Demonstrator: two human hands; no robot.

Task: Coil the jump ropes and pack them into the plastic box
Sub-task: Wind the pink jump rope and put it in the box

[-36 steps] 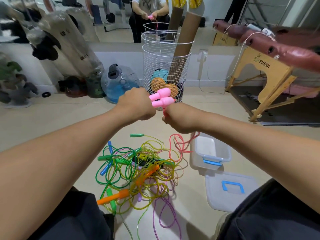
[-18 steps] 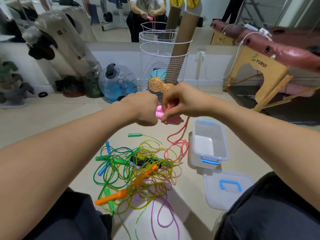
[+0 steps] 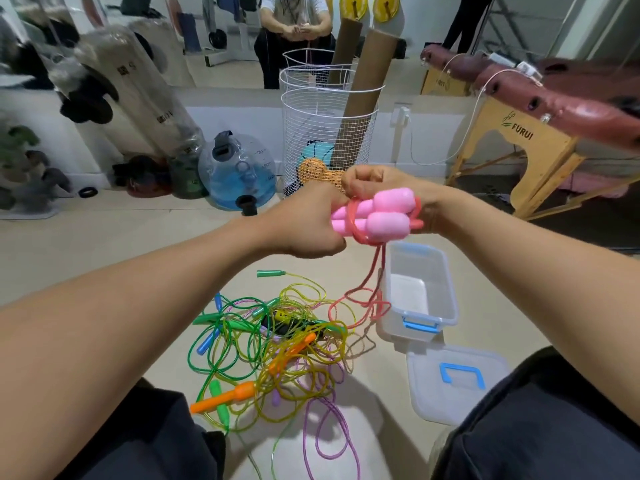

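The pink handles [image 3: 375, 220] now lie side by side, pointing right, with a few turns of the red cord [image 3: 356, 221] wound round them; a second ago they stood upright and bare between the fists, so the winding of this first rope has begun. The left hand [image 3: 304, 223] grasps the narrow ends of the handles, fingers curled round them. The right hand [image 3: 384, 187] has come over the top of the bundle, its fingers curled and pinching the cord (exactly which fingers hold it is hidden behind the handles). Most of the cord hangs loose, dropping from the bundle to the floor just beside the box [image 3: 420, 296], where its slack lies in loops. My reading is that many more turns are needed before this rope can be packed. The box sits open with nothing in it that I can see, its lid [image 3: 453, 386] on the floor nearer the person. The other ropes [image 3: 270, 344] lie in a tangle of green, yellow, orange, blue and purple, left of the box, untouched.
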